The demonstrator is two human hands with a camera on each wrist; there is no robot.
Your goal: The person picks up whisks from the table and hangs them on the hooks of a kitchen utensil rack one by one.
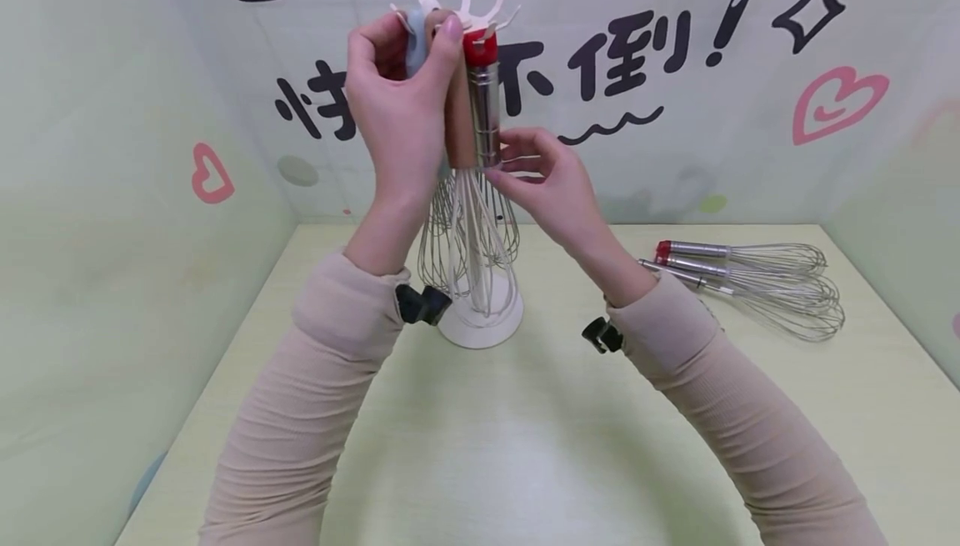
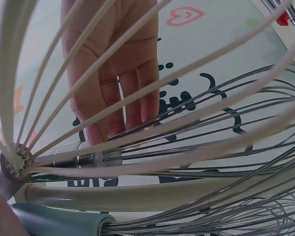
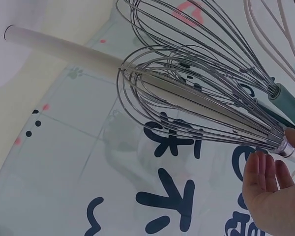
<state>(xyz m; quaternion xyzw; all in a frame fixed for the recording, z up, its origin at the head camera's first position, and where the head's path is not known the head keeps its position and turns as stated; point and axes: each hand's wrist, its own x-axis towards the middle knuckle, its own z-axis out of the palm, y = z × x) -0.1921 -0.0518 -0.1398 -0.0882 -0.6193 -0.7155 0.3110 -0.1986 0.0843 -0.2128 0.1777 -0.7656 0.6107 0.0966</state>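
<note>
The steel whisk with a red-capped metal handle (image 1: 483,104) hangs upright at the hooked top of a white round-based rack (image 1: 480,321) (other whisks hang beside it). The right hand (image 1: 551,183) pinches its handle's lower end, while the left hand (image 1: 401,104) grips the rack's top. The rack stands on a pale green table (image 1: 525,446) walled by a lettered backdrop (image 1: 675,71), with three spare red-tipped steel whisks (image 1: 757,279) lying well to the right.

A rack (image 1: 480,325) of hanging whisks (image 1: 472,237) stands at frame centre on the bench (image 1: 540,446); three loose whisks (image 1: 757,279) lie at right.

Red-capped steel whisk (image 1: 486,104), hanging upright
</note>
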